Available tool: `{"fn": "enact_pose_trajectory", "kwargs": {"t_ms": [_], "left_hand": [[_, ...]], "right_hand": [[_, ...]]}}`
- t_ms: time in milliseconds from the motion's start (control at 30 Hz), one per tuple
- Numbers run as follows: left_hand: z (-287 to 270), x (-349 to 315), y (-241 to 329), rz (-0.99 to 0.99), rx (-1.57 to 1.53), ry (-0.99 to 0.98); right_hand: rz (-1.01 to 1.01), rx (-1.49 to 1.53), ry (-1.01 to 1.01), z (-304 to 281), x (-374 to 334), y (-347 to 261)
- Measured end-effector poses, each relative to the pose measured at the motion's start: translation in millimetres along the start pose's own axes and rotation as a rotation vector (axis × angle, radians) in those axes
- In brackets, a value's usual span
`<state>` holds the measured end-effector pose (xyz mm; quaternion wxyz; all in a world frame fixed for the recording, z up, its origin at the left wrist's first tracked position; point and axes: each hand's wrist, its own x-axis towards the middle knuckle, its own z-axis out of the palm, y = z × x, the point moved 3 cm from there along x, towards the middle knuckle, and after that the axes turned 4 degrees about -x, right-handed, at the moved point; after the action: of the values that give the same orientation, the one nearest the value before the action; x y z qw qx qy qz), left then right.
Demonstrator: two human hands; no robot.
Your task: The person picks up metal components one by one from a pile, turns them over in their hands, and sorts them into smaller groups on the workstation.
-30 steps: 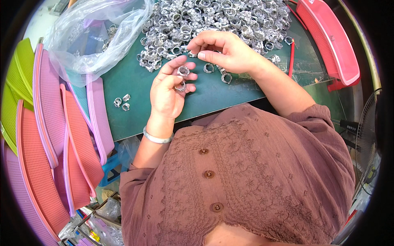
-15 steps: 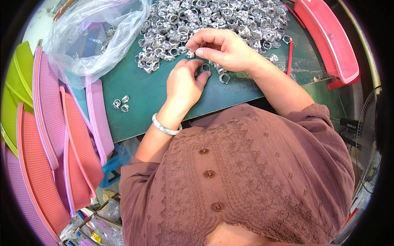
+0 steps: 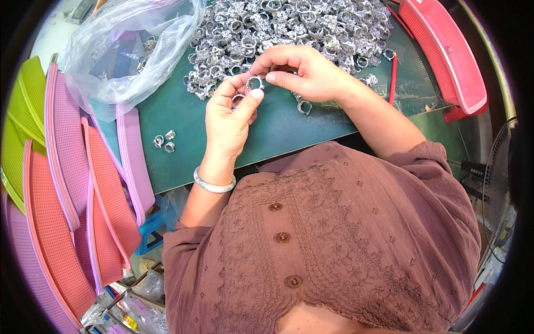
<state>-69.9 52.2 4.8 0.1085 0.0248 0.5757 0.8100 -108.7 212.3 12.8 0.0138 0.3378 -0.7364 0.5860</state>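
Note:
A silver-coloured ring (image 3: 255, 83) is pinched upright between the thumb and index finger of my left hand (image 3: 229, 114). A second ring (image 3: 237, 101) sits within the curl of that hand's fingers. My right hand (image 3: 311, 72) is curved just to the right, its thumb and index finger apart and close to the pinched ring. Whether its index fingertip touches the ring I cannot tell. Beyond both hands lies a large heap of ornate silver rings (image 3: 300, 25). A few loose rings (image 3: 303, 106) lie below my right wrist, and three rings (image 3: 169, 141) stand apart at the left.
A clear plastic bag (image 3: 125, 61) with some rings inside lies at the back left of the green table (image 3: 183, 156). Purple, orange and green perforated baskets (image 3: 61, 222) crowd the left side. A pink basket (image 3: 445, 55) and a red stick (image 3: 392, 80) are at the right.
My left hand has risen off the table and moved left and slightly away, with its ring lifted into view. My right hand has shifted slightly left, staying close to it.

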Motion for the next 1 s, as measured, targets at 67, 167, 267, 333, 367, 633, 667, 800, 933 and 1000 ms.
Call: {"fn": "enact_pose_trajectory", "kwargs": {"t_ms": [67, 167, 267, 333, 367, 633, 667, 800, 933, 1000], "left_hand": [[-3, 1, -3, -0.033, -0.08, -0.025], [-5, 0, -5, -0.073, -0.15, -0.043], [-4, -1, -4, -0.11, -0.173, -0.042], [-3, -1, -4, -0.109, -0.18, -0.047], [-2, -1, -5, -0.097, -0.181, -0.055], [-3, -2, -4, 0.189, 0.199, 0.026], [-3, -1, -4, 0.319, 0.345, 0.039], [1, -3, 2, 0.6, 0.581, 0.095], [2, -9, 8, 0.585, 0.7, 0.075], [2, -10, 9, 0.578, 0.707, 0.084]], "right_hand": [[-0.015, 0.011, -0.007, 0, 0, -3], [-0.006, 0.029, -0.02, 1, 0, -3], [0.024, 0.066, -0.03, 1, 0, -1], [0.059, 0.11, -0.037, 2, 0, -1], [0.079, 0.162, -0.05, 3, 0, -1], [0.127, 0.105, -0.151, 0, -2, -7], [0.118, 0.1, -0.134, 0, -2, -6], [0.092, 0.089, -0.094, 2, -1, -6], [0.045, -0.011, -0.153, 2, -1, -7], [0.027, -0.041, -0.154, 2, -1, -8]]}}
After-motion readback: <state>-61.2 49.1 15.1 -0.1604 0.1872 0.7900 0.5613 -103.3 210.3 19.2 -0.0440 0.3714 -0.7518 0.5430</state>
